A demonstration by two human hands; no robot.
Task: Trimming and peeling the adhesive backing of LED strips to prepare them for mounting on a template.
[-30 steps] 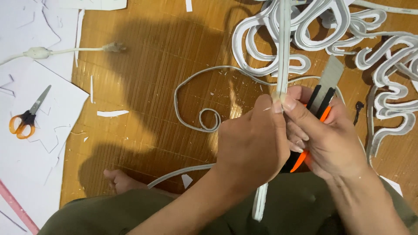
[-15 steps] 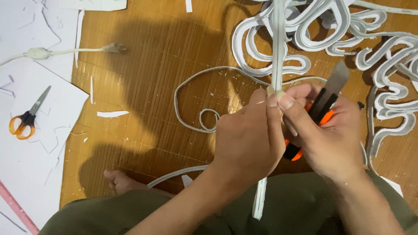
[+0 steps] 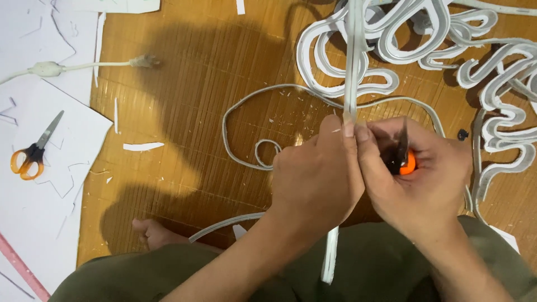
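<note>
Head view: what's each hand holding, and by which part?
Left hand pinches the long white flat strip mid-length. Right hand grips the orange-and-black utility knife by its handle.

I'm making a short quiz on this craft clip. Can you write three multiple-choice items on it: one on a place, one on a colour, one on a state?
1. Where do the scissors lie?
A. on the white sheet at the left
B. on the person's lap
C. among the white loops at top right

2. What colour are the scissors' handles?
A. blue
B. orange
C. green

3. How is the long white strip held?
A. lying free on the floor
B. pinched between the fingers of both hands
C. hung from the wall

Answers:
1 A, they rest on the white sheet at the left edge.
2 B, both handle rings are orange.
3 B, the left hand and right hand meet on the strip, and the right hand also grips an orange and black cutter.
</note>
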